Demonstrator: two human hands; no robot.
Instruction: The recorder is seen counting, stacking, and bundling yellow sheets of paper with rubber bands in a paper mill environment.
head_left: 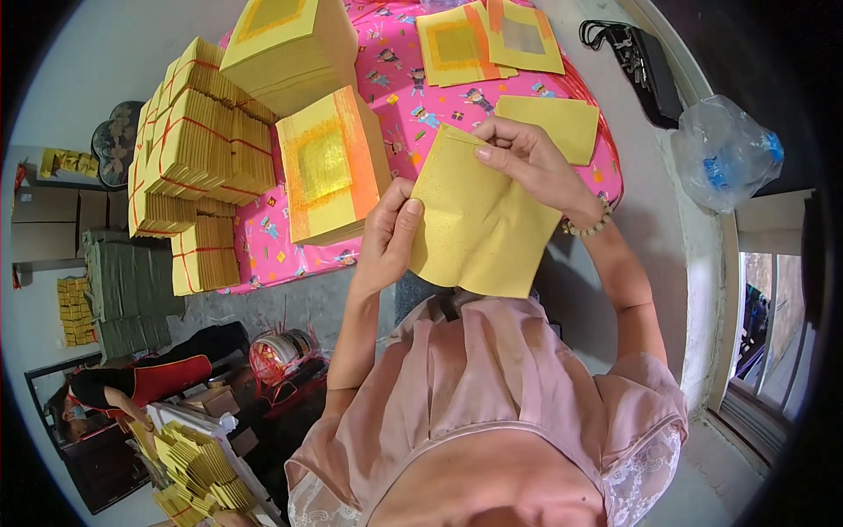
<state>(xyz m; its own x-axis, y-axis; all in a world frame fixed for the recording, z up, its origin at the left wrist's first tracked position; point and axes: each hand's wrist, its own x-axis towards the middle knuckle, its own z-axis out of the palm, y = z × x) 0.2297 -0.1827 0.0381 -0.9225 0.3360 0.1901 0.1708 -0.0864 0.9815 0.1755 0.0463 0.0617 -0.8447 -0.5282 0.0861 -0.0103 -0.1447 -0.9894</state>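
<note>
A yellow paper sheet point(483, 228) hangs between my hands over the table's near edge, its plain side up and its lower part bowed. My left hand point(392, 233) pinches its left edge between thumb and fingers. At the sheet's upper edge, my right hand point(527, 162) pinches the paper with thumb and forefinger; a narrow strip there looks turned over. To the left stands a thick stack of yellow sheets point(373, 167) with an orange border and gold square on top. Past my right hand lies a plain yellow sheet point(571, 127) on the pink patterned tablecloth point(399, 101).
Bundles tied with red string point(198, 145) are piled at the left, beside a taller paper stack point(303, 66). More printed sheets point(457, 44) lie at the back. A black bag point(645, 79) and plastic-wrapped bottles point(724, 154) sit right. Another person point(132, 386) bends over yellow bundles, lower left.
</note>
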